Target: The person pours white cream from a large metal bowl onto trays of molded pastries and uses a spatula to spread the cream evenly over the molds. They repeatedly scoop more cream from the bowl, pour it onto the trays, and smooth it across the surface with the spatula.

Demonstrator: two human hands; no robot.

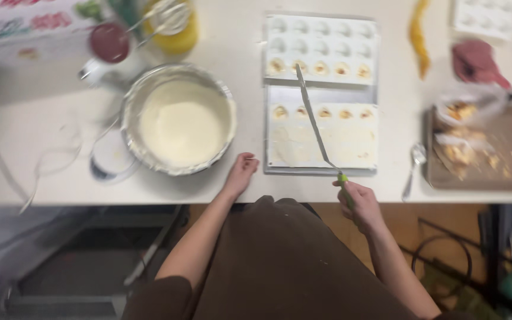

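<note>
Right hand (360, 202) at 5 o'clock, off the bench edge, clenched round the green handle of a long offset spatula (314, 121). The thin steel blade runs up toward 12 across the two moulds. Left hand (241, 173) is released, fingers curled loosely on the bench (31, 184) edge, holding nothing, just beside the near mould.

Near mould (321, 137): white, flat, flexible-looking, rectangular. Front rows are smeared level with pale cream; the back row still shows five filled cavities with tan centres. Far mould (321, 48), touching it: round dimples, back rows empty, front row filled.

Risks, my read:
- The blade bridges both moulds; tilted, it could gouge the filled cavities or drag filling out.
- Moulds look soft, so pressure may shift them.
- Grip sits far back on a long blade, so control at the tip is weak.
- Cream could get pushed over the tray lip onto the bench.

At 10 o'clock, a round metal bowl (178, 118), foil-like rim, smooth pale batter inside, sitting on a white scale. Spoon (413, 169) at 3 o'clock, wooden board (508, 148) with crumbs beyond. Frame is blurred; fine detail uncertain.
</note>
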